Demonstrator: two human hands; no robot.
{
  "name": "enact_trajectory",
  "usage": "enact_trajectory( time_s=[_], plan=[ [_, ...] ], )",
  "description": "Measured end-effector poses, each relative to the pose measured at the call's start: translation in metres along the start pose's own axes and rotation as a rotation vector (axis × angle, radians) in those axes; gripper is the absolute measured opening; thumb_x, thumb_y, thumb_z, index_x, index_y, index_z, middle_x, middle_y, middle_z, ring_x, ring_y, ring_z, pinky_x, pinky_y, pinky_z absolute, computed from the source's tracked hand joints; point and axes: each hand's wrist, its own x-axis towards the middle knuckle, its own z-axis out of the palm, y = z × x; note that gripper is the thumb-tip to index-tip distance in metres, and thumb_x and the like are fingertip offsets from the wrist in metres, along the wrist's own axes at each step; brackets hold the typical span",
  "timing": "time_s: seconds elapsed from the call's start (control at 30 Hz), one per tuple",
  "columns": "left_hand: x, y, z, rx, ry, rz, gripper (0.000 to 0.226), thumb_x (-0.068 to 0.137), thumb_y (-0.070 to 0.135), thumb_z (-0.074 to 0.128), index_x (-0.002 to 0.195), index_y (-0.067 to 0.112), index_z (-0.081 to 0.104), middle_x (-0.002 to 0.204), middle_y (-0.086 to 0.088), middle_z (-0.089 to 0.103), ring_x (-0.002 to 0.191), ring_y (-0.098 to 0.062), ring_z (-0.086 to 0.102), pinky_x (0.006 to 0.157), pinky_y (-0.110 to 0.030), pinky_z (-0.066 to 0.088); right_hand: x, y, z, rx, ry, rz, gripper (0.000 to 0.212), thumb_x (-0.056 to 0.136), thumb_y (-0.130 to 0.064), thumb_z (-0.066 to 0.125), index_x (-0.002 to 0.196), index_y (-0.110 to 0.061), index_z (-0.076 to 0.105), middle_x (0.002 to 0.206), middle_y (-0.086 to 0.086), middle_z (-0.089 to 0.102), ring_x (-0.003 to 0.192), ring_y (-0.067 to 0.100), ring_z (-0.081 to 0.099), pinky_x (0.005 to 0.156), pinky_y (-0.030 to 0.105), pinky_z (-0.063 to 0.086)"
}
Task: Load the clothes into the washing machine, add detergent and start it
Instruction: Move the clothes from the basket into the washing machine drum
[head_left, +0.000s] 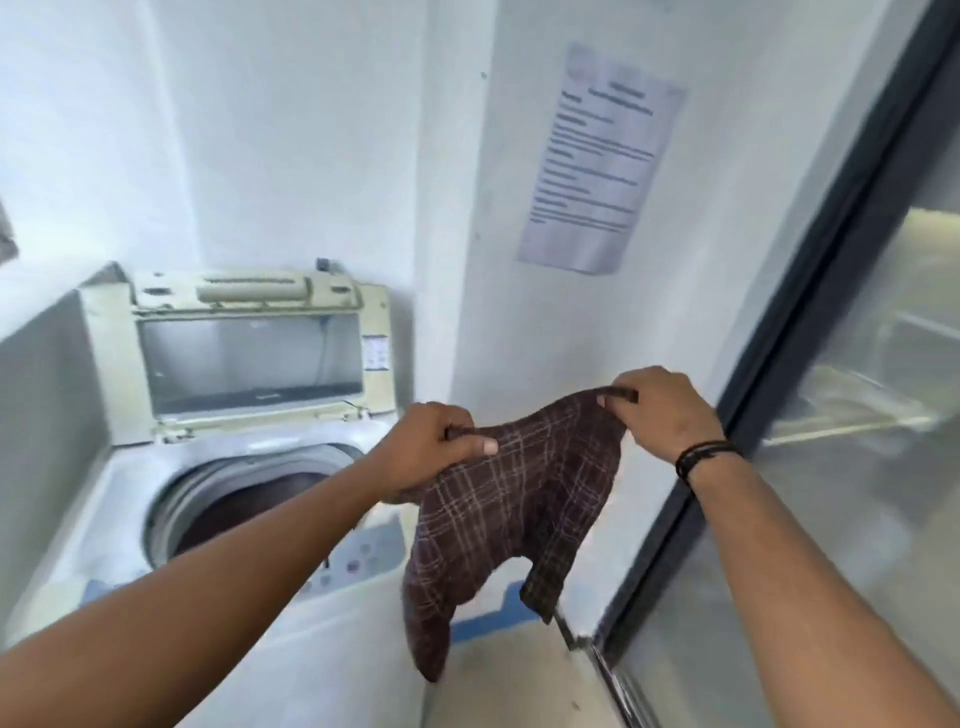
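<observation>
While we hold it up in the air, the dark plaid garment (511, 499) hangs from its top edge, stretched between our two hands, to the right of the washing machine (171, 467) and above its front right corner. Its lower part droops in two loose ends, the longer one reaching down in front of the machine's right side. Our left hand (431, 441) pinches the left end of the upper edge, thumb laid across the cloth and fingers curled under it, so that grip is closed on the fabric. Our right hand (660, 410) grips the right end a little higher, fingers curled over the hem, likewise closed on the fabric. A dark band (704, 454) circles the right wrist.

Left of the garment, the machine is a top loader with its lid (249, 358) standing upright at the back, and the round drum opening (249, 499) shows something dark inside; we cannot tell what it is. A control panel (358, 556) with small buttons runs along the machine's front edge, partly behind our left forearm. On the white wall (291, 130) behind, a printed notice (597, 161) is stuck up, its text too blurred to read. A dark-framed glass door (857, 364) fills the right side.
</observation>
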Motion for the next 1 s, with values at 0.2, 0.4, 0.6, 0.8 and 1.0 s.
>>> enact_trajectory(
  time_s=[0.2, 0.4, 0.6, 0.8, 1.0],
  plan=[
    [-0.022, -0.090, -0.109, 0.150, -0.027, -0.218, 0.037, 0.078, 0.043, 0.083, 0.063, 0.017, 0.061, 0.060, 0.008, 0.063, 0.057, -0.014, 0.064, 0.061, -0.035, 0.049, 0.090, -0.113, 0.025, 0.281, 0.164, -0.149, 0.029, 0.095, -0.027, 0.050, 0.073, -0.018, 0.066, 0.064, 0.004, 0.067, 0.054, 0.024, 0.067, 0.059, 0.042, 0.060],
    [-0.044, -0.143, -0.190, 0.286, 0.194, -0.445, 0.032, 0.089, 0.035, 0.074, 0.061, 0.026, 0.062, 0.054, 0.011, 0.064, 0.054, -0.009, 0.064, 0.057, -0.027, 0.048, 0.153, -0.191, 0.037, 0.569, 0.270, -0.203, 0.028, 0.097, -0.014, 0.044, 0.084, -0.010, 0.068, 0.067, 0.008, 0.069, 0.043, 0.017, 0.064, 0.043, 0.024, 0.049],
    [-0.027, -0.132, -0.271, 0.227, 0.670, -0.540, 0.036, 0.098, 0.021, 0.062, 0.065, 0.006, 0.065, 0.054, -0.006, 0.068, 0.044, -0.022, 0.066, 0.049, -0.027, 0.054, 0.221, -0.234, 0.036, 0.661, 0.286, -0.279, 0.027, 0.096, -0.014, 0.043, 0.085, -0.010, 0.068, 0.068, 0.006, 0.072, 0.047, 0.019, 0.069, 0.055, 0.033, 0.057],
    [0.012, -0.073, -0.345, -0.155, 1.119, -0.394, 0.026, 0.095, 0.007, 0.052, 0.079, 0.011, 0.072, 0.075, -0.021, 0.073, 0.053, -0.025, 0.067, 0.041, -0.018, 0.043, 0.285, -0.270, 0.026, 0.823, 0.276, -0.338, 0.026, 0.095, -0.009, 0.043, 0.085, 0.004, 0.063, 0.071, 0.016, 0.072, 0.058, 0.026, 0.072, 0.057, 0.042, 0.062],
    [0.027, -0.046, -0.351, -0.155, 1.204, -0.295, 0.029, 0.099, 0.007, 0.050, 0.086, 0.019, 0.073, 0.079, -0.004, 0.074, 0.060, -0.013, 0.073, 0.047, -0.021, 0.051, 0.313, -0.286, 0.059, 0.917, 0.152, -0.385, 0.021, 0.094, -0.012, 0.050, 0.086, -0.009, 0.069, 0.068, 0.006, 0.073, 0.060, 0.020, 0.073, 0.057, 0.034, 0.061]
  ],
)
